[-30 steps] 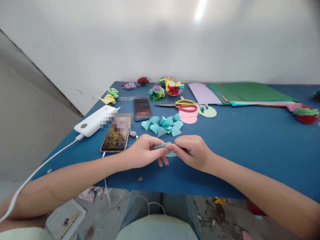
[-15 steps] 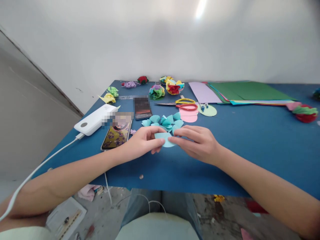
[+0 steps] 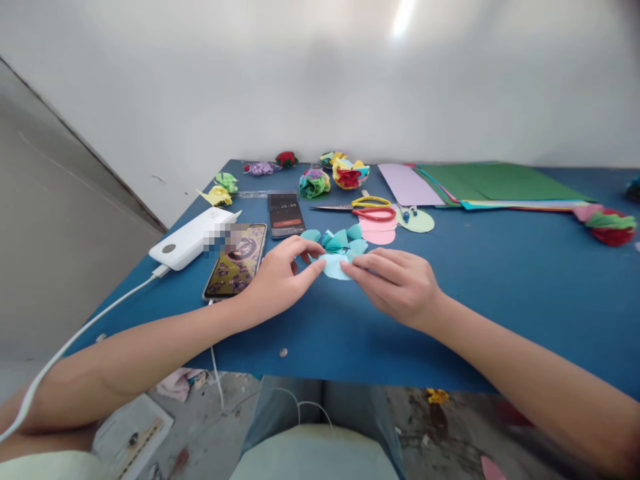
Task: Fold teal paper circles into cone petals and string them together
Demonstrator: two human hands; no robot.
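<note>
A folded piece of light blue paper (image 3: 336,267) with a rounded lower edge is between my hands, low over the table. My right hand (image 3: 400,283) pinches its right edge between thumb and fingers. At its left edge, my left hand (image 3: 287,277) has thumb and index finger on the paper, the other fingers curled behind. Just beyond lie several folded teal paper petals (image 3: 336,241), partly hidden by my fingers. Scissors (image 3: 370,208) with yellow and red handles rest on pink paper circles (image 3: 379,230), beside a pale green paper circle (image 3: 419,221).
A phone (image 3: 237,263) and a white power bank (image 3: 193,239) with a cable stand left. Another phone (image 3: 286,215) lies farther back. Colourful paper flowers (image 3: 350,173) line the back, with stacked coloured sheets (image 3: 505,182) at the right and a red-green flower (image 3: 613,225) beyond.
The light blue paper has shifted slightly away from me, and its flat top edge has tipped back. My left thumb and fingers have moved toward its left edge. My right hand keeps its pinch.
</note>
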